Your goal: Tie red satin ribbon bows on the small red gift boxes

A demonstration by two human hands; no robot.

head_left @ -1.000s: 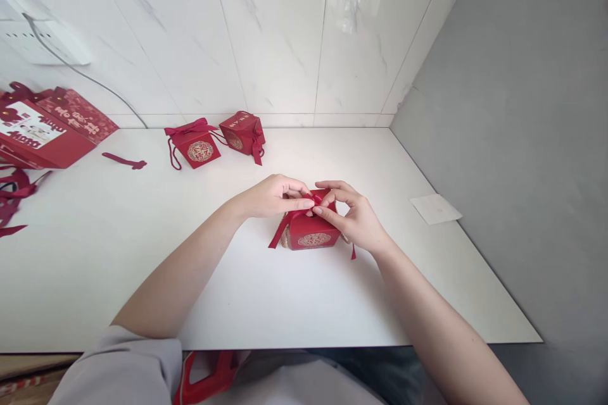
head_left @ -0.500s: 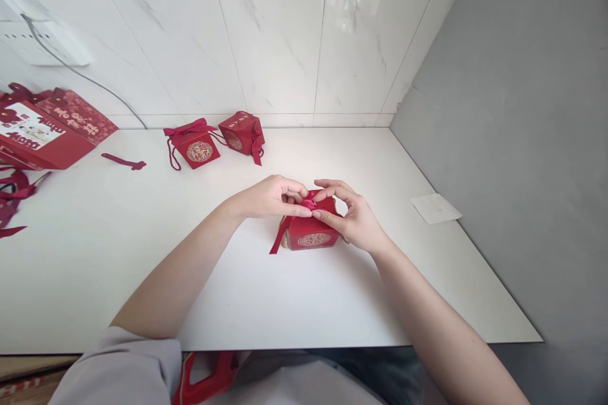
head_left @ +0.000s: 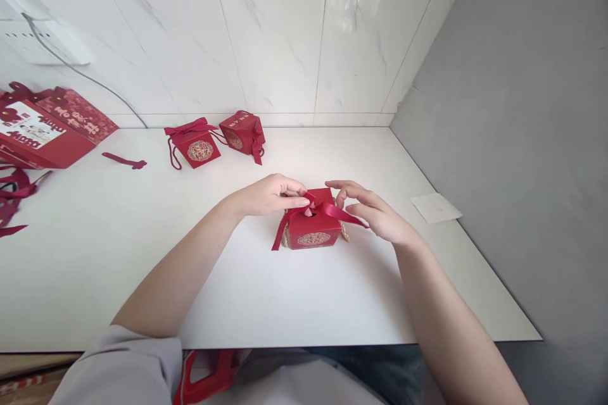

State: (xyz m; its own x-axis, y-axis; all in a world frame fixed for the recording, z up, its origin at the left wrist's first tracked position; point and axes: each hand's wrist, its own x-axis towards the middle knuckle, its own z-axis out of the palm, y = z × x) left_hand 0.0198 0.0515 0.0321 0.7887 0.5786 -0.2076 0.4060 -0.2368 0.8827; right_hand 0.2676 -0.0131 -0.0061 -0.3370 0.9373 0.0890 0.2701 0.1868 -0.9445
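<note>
A small red gift box (head_left: 311, 231) with a gold round emblem stands on the white table before me. Across its top lies a red ribbon (head_left: 339, 211), one tail hanging at the left and another stretching out to the right. My left hand (head_left: 273, 195) pinches the ribbon between thumb and fingers at the top of the box. To the right of the box, my right hand (head_left: 373, 207) has its fingers apart, close to the ribbon's right tail. Twisted gold cord (head_left: 345, 232) shows at the box's sides.
Two finished-looking red boxes with bows, one box (head_left: 197, 147) and another (head_left: 242, 134), stand near the tiled wall. Left lie a red strip (head_left: 124, 161), larger red boxes (head_left: 71, 117) and loose ribbons (head_left: 18, 193). A white paper (head_left: 435, 208) lies by the grey right wall.
My right hand has let go of the ribbon at the box's top and moved right, fingers spreading. The ribbon's right tail now shows. My left hand has barely moved.
</note>
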